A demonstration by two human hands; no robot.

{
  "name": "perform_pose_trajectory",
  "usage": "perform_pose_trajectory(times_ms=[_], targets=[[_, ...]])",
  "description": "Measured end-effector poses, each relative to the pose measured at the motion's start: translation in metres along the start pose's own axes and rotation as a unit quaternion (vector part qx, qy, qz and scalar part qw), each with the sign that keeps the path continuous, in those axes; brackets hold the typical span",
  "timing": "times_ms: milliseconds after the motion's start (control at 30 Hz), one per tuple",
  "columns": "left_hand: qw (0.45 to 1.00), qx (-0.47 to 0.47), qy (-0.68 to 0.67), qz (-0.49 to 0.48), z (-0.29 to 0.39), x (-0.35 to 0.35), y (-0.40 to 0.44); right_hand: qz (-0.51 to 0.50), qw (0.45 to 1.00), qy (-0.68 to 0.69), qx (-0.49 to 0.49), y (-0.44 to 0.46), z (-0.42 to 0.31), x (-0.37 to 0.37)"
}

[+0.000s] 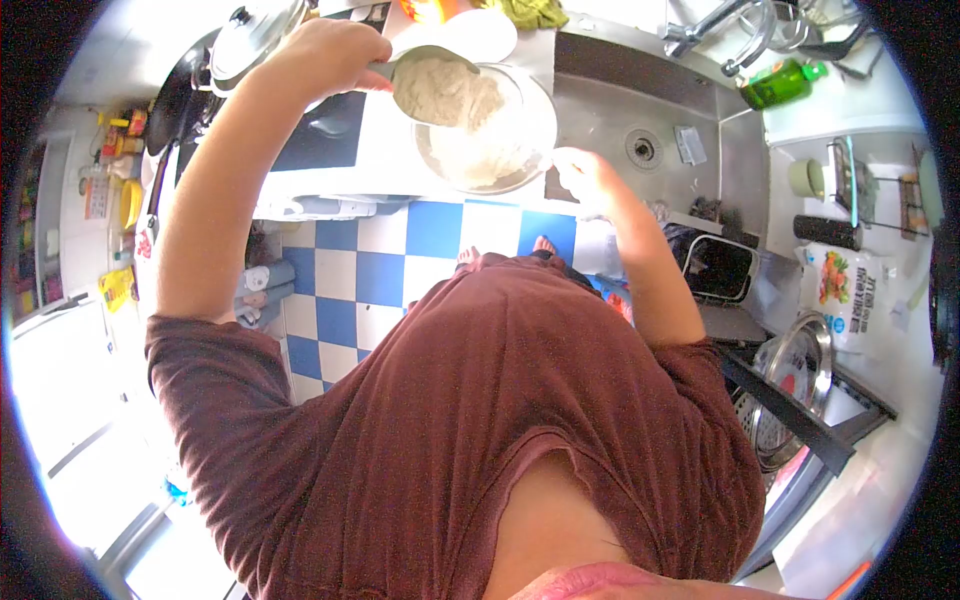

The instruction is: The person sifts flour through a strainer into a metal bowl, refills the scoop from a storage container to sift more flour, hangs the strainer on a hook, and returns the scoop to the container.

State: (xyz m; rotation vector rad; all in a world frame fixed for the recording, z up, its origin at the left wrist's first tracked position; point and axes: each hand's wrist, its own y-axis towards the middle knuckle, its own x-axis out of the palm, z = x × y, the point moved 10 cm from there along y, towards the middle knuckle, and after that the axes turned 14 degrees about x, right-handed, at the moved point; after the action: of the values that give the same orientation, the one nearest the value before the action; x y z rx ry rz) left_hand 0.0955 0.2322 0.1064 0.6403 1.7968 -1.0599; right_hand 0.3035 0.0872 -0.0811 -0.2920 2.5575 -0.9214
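Note:
My left hand [345,58] is closed on the rim of a grey-green bowl [436,52]. White powder that looks like flour [432,92] fills the bowl, which is tilted over a round metal basin [545,110]. A pale heap of the same-looking powder [485,150] lies inside the basin, partly washed out by glare. At the basin's near right edge, my right hand [588,180] grips the rim; its fingertips are blurred by brightness. The basin rests on the white counter edge, left of the sink.
Right of the basin is a steel sink [600,130] with a faucet [700,30] and a green bottle [782,84]. A lidded pot [250,45] stands on the left, near a dark cooktop [320,135]. A white plate [485,36] sits behind the basin.

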Motion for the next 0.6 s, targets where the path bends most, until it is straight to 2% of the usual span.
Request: perform_pose_trajectory(times_ms=[133,433,533,600], targets=[[1.0,0.003,-0.002,0.01,-0.0022,0.0013,-0.0014,0.02,0.999,0.03,-0.015,0.0051,0.0033,-0.0022],[1.0,0.003,-0.007,0.006,-0.0031,-0.0006,-0.0028,0.007,1.0,0.002,-0.01,0.004,0.003,0.0],[1.0,0.011,-0.004,0.022,0.0017,-0.0066,-0.0051,-0.003,0.998,-0.036,-0.043,0.0016,-0.0025,0.0025],[1.0,0.001,-0.004,0.02,0.0,-0.0029,-0.0052,0.003,1.0,0.004,-0.028,-0.0002,-0.0007,0.001]])
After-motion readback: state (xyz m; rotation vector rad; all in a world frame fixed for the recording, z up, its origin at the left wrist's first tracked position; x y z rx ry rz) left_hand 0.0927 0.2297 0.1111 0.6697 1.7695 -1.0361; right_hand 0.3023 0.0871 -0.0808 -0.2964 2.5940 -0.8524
